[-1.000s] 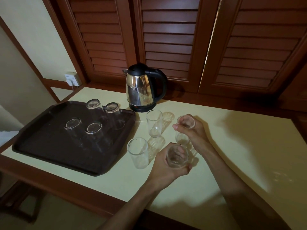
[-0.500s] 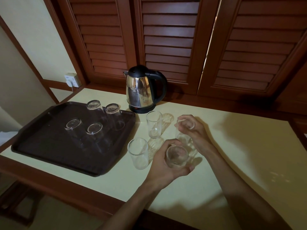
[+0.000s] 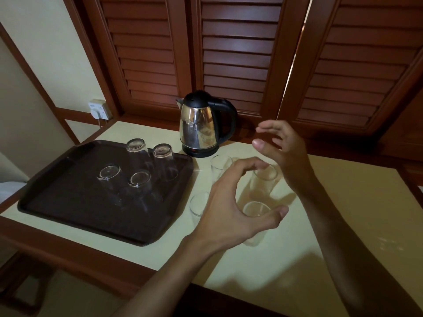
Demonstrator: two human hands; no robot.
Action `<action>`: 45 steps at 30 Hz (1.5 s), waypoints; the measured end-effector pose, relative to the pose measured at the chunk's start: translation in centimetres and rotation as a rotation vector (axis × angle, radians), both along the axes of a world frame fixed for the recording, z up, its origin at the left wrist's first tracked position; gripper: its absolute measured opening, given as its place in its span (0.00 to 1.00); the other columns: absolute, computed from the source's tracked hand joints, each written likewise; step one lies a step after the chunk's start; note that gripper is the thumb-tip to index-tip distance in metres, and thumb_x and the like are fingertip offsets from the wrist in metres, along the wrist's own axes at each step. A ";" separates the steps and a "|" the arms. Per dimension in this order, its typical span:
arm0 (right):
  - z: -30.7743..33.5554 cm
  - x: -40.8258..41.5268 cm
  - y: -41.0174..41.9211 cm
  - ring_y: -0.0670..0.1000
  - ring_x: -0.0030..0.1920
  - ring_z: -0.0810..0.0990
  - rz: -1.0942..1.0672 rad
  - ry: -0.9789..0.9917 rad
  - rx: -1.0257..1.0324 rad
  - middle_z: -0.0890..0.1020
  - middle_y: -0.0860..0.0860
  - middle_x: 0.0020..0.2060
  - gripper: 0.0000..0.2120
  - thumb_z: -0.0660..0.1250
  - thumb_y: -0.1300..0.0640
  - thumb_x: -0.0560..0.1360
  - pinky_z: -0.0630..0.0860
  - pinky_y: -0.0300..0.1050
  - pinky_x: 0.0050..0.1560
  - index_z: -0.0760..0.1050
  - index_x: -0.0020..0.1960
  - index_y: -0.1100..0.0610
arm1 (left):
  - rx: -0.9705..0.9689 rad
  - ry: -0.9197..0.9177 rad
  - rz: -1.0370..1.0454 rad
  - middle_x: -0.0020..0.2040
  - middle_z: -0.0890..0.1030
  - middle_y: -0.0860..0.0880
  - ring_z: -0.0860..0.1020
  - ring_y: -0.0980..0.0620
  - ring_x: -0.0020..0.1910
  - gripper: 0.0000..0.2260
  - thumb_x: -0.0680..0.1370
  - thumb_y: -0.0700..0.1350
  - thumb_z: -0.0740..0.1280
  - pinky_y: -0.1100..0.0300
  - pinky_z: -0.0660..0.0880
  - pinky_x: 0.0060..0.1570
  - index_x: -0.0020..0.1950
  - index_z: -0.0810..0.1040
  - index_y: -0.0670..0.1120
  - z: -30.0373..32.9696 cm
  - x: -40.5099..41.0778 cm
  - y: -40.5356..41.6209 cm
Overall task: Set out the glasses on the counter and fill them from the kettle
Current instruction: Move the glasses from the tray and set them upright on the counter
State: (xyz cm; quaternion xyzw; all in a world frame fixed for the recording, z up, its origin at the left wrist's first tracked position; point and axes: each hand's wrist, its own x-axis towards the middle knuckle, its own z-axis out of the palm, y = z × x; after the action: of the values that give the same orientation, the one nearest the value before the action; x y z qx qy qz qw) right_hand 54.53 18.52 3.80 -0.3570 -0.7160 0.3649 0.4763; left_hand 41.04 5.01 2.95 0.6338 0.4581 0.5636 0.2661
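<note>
Nearest the viewer, the left hand (image 3: pixel 231 202) hung over the counter (image 3: pixel 343 202) with fingers spread in a loose curl, gripping nothing. Its thumb tip lay at the rim of the nearest upright glass (image 3: pixel 253 210), though whether it touched could not be told. Just to the left of that hand stood a second upright glass (image 3: pixel 198 204), partly hidden behind the hand's knuckles.

A little farther back stood a third upright glass (image 3: pixel 265 177), and beyond the left fingertips a fourth (image 3: pixel 219 162), closest to the kettle. All four stood mouth up on the bare counter, close together and apparently empty.

The right hand (image 3: pixel 283 152) was raised above them, open, fingers apart and holding nothing. It lay just right of the electric kettle (image 3: pixel 201 126), whose black handle (image 3: pixel 231 120) pointed toward that hand while the spout (image 3: pixel 178 102) faced away to the left. On that showing, the right hand was the nearer one and the better placed to take the handle.

To the left, on the dark tray (image 3: pixel 68 202), four more glasses (image 3: pixel 135 145) stood mouth down, well apart from either hand. With those still inverted, the setting-out looked half done, and no pouring had begun.
</note>
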 end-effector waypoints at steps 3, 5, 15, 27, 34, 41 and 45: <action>2.3 -2.7 -0.5 0.41 0.62 0.80 0.016 -0.012 0.048 0.84 0.45 0.57 0.21 0.74 0.43 0.70 0.71 0.53 0.68 0.77 0.60 0.48 | 0.082 0.026 0.022 0.60 0.81 0.50 0.79 0.48 0.63 0.26 0.68 0.40 0.82 0.48 0.75 0.64 0.63 0.78 0.44 2.2 -2.7 -0.1; 3.4 -5.0 -0.6 0.43 0.61 0.81 0.044 -0.025 0.076 0.84 0.45 0.56 0.19 0.75 0.47 0.71 0.74 0.55 0.65 0.78 0.59 0.50 | 0.112 0.058 0.052 0.59 0.82 0.50 0.80 0.48 0.63 0.23 0.69 0.40 0.81 0.49 0.75 0.64 0.62 0.79 0.43 3.2 -5.1 0.1; 4.0 -19.6 0.5 0.42 0.48 0.80 0.271 -0.222 0.167 0.80 0.47 0.47 0.15 0.79 0.58 0.72 0.74 0.31 0.49 0.78 0.55 0.56 | 0.067 0.313 0.339 0.49 0.83 0.53 0.80 0.51 0.52 0.10 0.73 0.49 0.75 0.50 0.76 0.53 0.52 0.83 0.46 2.7 -20.4 0.5; -0.2 -32.5 2.2 0.56 0.68 0.69 0.364 -1.004 0.045 0.71 0.57 0.67 0.32 0.79 0.54 0.71 0.70 0.54 0.68 0.73 0.72 0.50 | -0.334 0.825 0.270 0.49 0.78 0.50 0.77 0.47 0.53 0.17 0.78 0.63 0.64 0.49 0.74 0.55 0.50 0.80 0.50 -2.8 -31.5 2.0; -1.3 -36.0 2.3 0.55 0.63 0.73 0.360 -1.171 0.059 0.72 0.55 0.64 0.21 0.73 0.63 0.76 0.68 0.42 0.52 0.75 0.68 0.53 | -0.627 0.831 -0.018 0.51 0.77 0.51 0.77 0.51 0.52 0.14 0.79 0.62 0.64 0.49 0.78 0.54 0.54 0.79 0.53 -1.6 -35.5 3.0; 0.1 -39.5 2.5 0.57 0.59 0.77 0.367 -1.411 0.022 0.76 0.56 0.62 0.23 0.77 0.60 0.74 0.76 0.47 0.52 0.75 0.67 0.58 | -0.978 1.125 -0.198 0.47 0.83 0.51 0.82 0.51 0.43 0.19 0.73 0.57 0.75 0.56 0.81 0.49 0.60 0.81 0.50 1.2 -38.0 5.9; -0.3 -41.9 2.8 0.58 0.52 0.80 0.356 -1.682 0.008 0.80 0.58 0.55 0.18 0.78 0.59 0.72 0.79 0.51 0.52 0.76 0.58 0.61 | -1.023 1.510 -0.302 0.57 0.83 0.49 0.81 0.49 0.52 0.25 0.72 0.52 0.79 0.56 0.78 0.50 0.65 0.81 0.43 1.8 -36.3 6.9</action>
State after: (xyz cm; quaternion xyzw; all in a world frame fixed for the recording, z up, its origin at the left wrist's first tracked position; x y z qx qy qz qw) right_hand 12.63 21.33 3.55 -0.3896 -0.8776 0.0459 -0.2757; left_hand 4.70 11.89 4.77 0.6913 0.6158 -0.3109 0.2151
